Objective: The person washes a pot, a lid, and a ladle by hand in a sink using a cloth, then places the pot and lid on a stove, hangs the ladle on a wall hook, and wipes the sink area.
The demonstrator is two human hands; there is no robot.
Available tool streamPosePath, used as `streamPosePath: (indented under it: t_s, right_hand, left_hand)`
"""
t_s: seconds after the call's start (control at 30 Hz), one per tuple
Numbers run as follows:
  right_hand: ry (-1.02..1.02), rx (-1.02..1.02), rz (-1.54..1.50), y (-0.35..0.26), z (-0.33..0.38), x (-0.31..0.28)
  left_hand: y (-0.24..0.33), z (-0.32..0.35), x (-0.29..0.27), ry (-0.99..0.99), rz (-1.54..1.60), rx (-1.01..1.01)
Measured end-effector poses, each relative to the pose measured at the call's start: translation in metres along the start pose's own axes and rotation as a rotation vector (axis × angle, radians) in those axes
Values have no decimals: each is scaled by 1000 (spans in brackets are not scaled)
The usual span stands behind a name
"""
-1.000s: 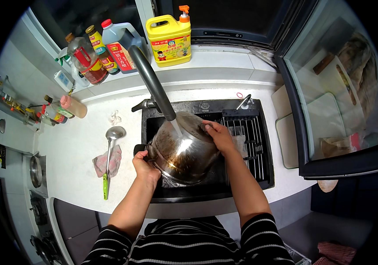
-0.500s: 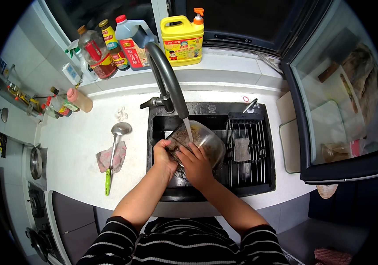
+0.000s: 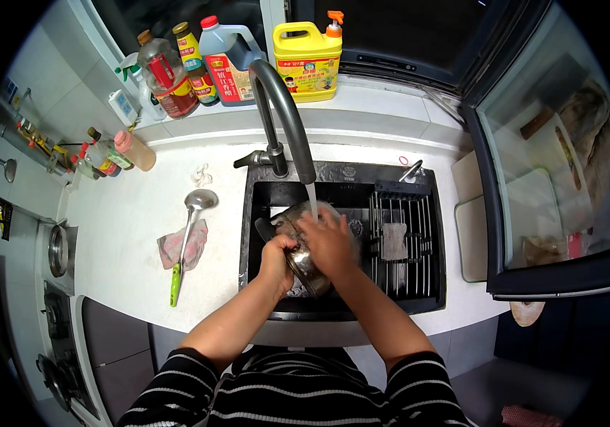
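A shiny metal pot (image 3: 308,269) with a dark handle is tipped on its side in the left part of the black sink (image 3: 251,265). My left hand (image 3: 277,262) grips it near the handle, fingers closed. Water runs from the grey faucet (image 3: 295,135) onto the pot and my right hand (image 3: 332,243). That hand lies against the pot's upper part with fingers apart, slightly blurred. Both hands hide much of the pot, and its inside cannot be made out.
A wire rack (image 3: 419,263) with a grey scouring pad (image 3: 394,240) spans the sink's right side. Left on the counter, a ladle (image 3: 189,235) rests across a pink cloth (image 3: 169,249). A yellow jug (image 3: 308,64) and several bottles line the sill. The open window (image 3: 493,213) juts in at right.
The pot has been turned, so its shiny outer side now shows rather than its brownish inside. My right hand has shifted right and up, under the water. The view has moved slightly.
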State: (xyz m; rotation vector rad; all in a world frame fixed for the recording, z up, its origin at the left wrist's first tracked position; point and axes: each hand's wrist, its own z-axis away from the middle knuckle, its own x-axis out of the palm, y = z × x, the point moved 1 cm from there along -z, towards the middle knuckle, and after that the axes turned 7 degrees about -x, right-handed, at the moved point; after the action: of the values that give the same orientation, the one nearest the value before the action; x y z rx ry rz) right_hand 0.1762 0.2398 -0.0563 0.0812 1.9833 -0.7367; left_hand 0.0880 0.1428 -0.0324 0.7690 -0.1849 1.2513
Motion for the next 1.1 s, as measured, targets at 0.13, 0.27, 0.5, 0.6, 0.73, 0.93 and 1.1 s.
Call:
streamPosePath:
  t_s: [0.13,0.27,0.5,0.6,0.73,0.93,1.1]
  right_hand:
    - [-309,93,96,4,-31,1]
    - [-332,5,44,-7,-24,-15]
    - [41,-181,19,-23,58,-17]
    - [99,-131,36,-14,66,-19]
    - [128,-127,-154,-16,24,-14]
    - [78,-43,-208,2,42,-29]
    - [209,-43,-199,4,80,-24]
  left_hand:
    - [-12,7,2,3,-114,-40]
    - [-5,3,0,-50,-58,-41]
    - [13,-14,0,-55,143,33]
    - [18,-13,9,-51,220,53]
    - [17,-28,23,-113,140,10]
    - [27,-40,43,-47,150,-52]
    - [26,-31,29,-13,277,-43]
